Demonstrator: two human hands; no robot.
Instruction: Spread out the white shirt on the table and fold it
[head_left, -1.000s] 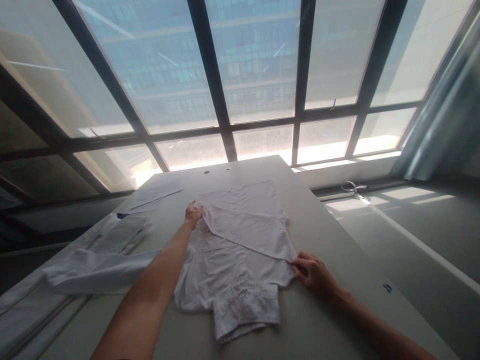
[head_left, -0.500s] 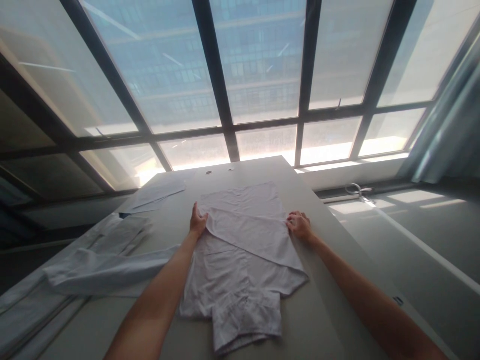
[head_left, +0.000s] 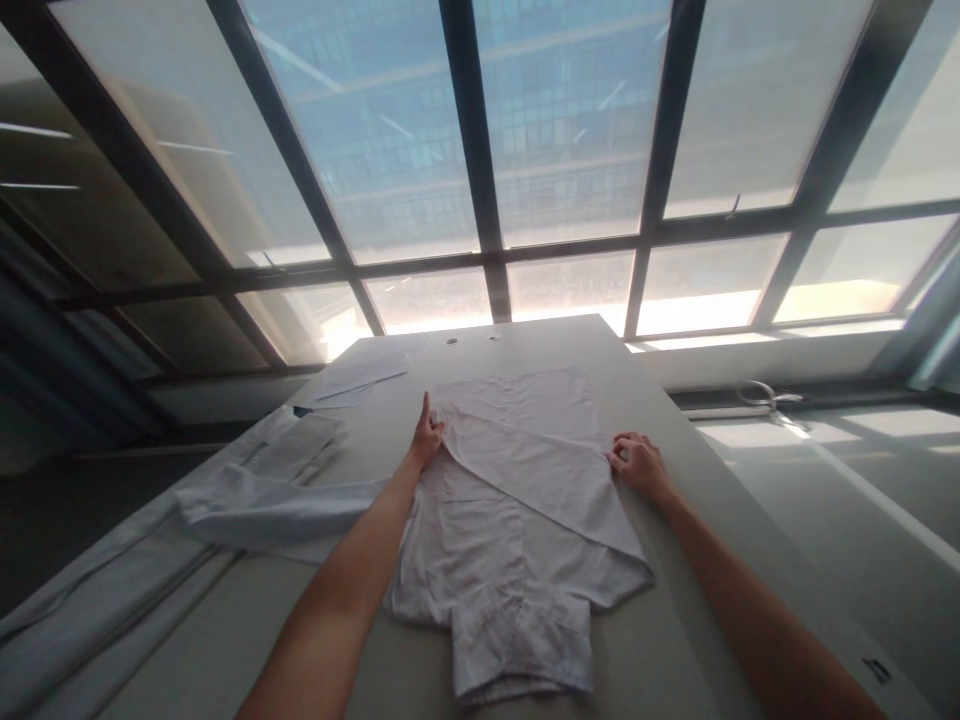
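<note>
A white shirt [head_left: 517,510] lies spread on the white table, with one part folded slantwise across its middle. At its left edge my left hand [head_left: 428,436] is closed on the fold of cloth, thumb pointing up. My right hand [head_left: 636,462] pinches the shirt's opposite edge, fingers curled. A shorter, wrinkled part of the shirt hangs toward me at the near end. From under my left forearm a long sleeve-like strip of white cloth [head_left: 285,512] stretches out to the left; whether it joins the shirt is hidden.
White folded fabric [head_left: 142,590] lies along the table's left side. Thin white sheets [head_left: 360,375] rest at the far left corner. The white table [head_left: 660,400] reaches toward large dark-framed windows [head_left: 495,290]. A coiled white cable [head_left: 757,393] lies beyond the table to the right.
The view has swung left, so everything appears farther right. Both hands keep their places on the shirt's edges; my left thumb now points up more.
</note>
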